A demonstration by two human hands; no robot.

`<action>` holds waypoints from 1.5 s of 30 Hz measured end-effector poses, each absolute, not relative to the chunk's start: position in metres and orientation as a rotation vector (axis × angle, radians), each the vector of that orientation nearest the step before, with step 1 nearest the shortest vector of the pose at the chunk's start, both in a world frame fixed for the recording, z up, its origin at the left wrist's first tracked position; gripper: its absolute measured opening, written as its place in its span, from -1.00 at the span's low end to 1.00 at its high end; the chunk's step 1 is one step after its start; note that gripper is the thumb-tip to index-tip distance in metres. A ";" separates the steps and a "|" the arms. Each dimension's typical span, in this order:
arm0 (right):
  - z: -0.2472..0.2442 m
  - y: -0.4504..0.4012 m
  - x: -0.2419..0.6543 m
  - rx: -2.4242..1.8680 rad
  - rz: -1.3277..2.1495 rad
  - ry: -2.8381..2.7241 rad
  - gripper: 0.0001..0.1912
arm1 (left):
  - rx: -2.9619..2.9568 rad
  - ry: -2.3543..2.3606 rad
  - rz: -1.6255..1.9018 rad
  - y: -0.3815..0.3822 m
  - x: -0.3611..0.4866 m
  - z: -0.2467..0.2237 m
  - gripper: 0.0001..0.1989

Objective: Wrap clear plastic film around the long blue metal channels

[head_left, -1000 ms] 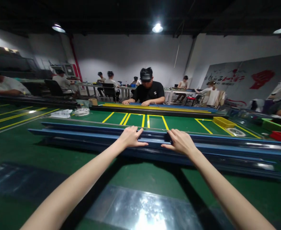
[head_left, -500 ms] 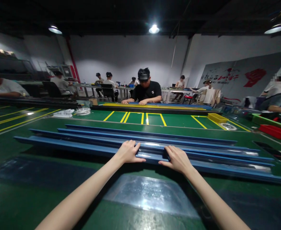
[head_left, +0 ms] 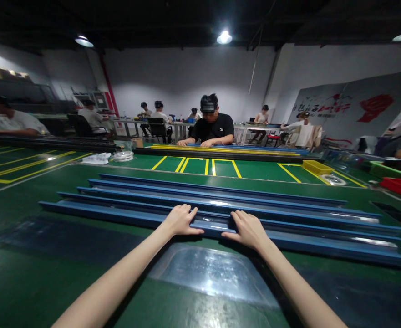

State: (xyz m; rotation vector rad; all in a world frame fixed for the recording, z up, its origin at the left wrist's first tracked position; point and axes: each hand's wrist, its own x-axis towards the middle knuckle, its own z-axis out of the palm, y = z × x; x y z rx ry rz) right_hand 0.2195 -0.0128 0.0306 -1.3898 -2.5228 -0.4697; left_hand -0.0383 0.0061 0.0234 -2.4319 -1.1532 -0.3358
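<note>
The nearest long blue channel strip (head_left: 125, 217) lies crosswise before me on the green table. My left hand (head_left: 180, 221) grips it near the middle, fingers over the far side and thumb along the near edge. A short way to the right, my right hand (head_left: 248, 229) holds the same strip in a like grip, thumb pointing left. Between the hands the strip's glossy inside shows. Other blue channel strips (head_left: 145, 187) lie parallel just behind it. The fingertips of both hands are partly hidden inside the strip.
A clear plastic sheet (head_left: 214, 273) lies in front of the strips. Across the green table (head_left: 261, 169), a person in black (head_left: 217, 130) leans over yellow strips (head_left: 220, 150). A yellow tray (head_left: 316, 167) and a red tray (head_left: 400, 187) stand at right, white coils (head_left: 123, 156) at left.
The nearest blue strip has slid to the right, its left end now closer to the middle, and more of the strip behind shows. Both hands stay on it. The view has shifted slightly.
</note>
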 end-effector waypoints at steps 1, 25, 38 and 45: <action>0.029 -0.013 0.218 -1.397 -0.462 -2.525 -0.36 | -2.431 -1.151 -0.335 0.007 -0.040 0.022 -0.24; 0.018 -0.024 0.326 -1.613 -0.388 -2.264 -0.60 | -2.425 -1.077 -0.276 0.018 -0.136 0.024 -0.38; 0.021 -0.017 0.289 -1.740 -0.535 -2.243 -0.80 | -2.574 -1.202 -0.490 0.007 -0.048 0.042 -0.61; 0.022 -0.017 0.208 -1.750 -0.438 -2.177 -0.80 | -2.563 -1.351 -0.500 -0.007 0.044 0.032 -0.70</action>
